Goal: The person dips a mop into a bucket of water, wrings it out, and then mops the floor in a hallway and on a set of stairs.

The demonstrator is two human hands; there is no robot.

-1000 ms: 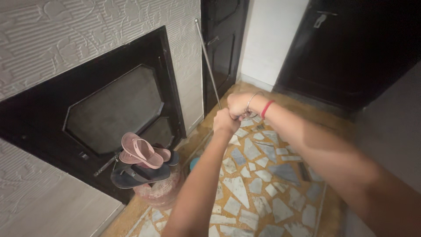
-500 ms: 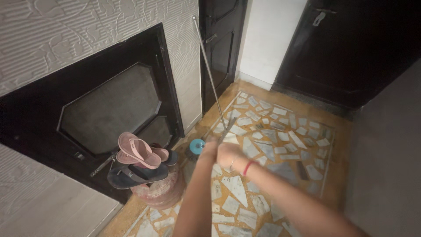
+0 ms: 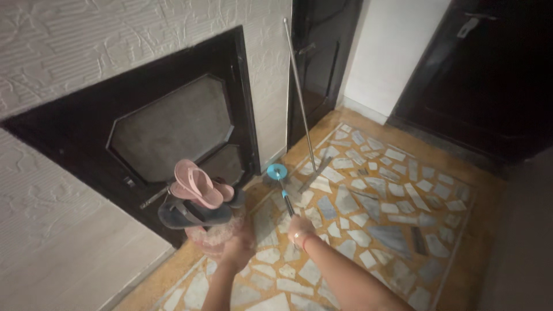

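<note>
The right hand (image 3: pixel 300 231) is closed around the near end of a dark-shafted mop handle (image 3: pixel 286 204), whose teal disc head (image 3: pixel 277 171) rests on the floor just in front of the black cabinet door (image 3: pixel 173 124). The left hand (image 3: pixel 239 249) hangs near the pinkish container (image 3: pixel 216 239) that carries the stacked sandals (image 3: pixel 196 193); whether its fingers are open or curled cannot be told — it seems to hold nothing. A metal pole (image 3: pixel 300 95) leans on the wall to the far side, its foot on the mosaic floor (image 3: pixel 368 207) just right of the mop head. To work well here, I judge the handle needs a low, firm grip with the head kept flat — and strokes short enough to miss the pole and the sandals.
</note>
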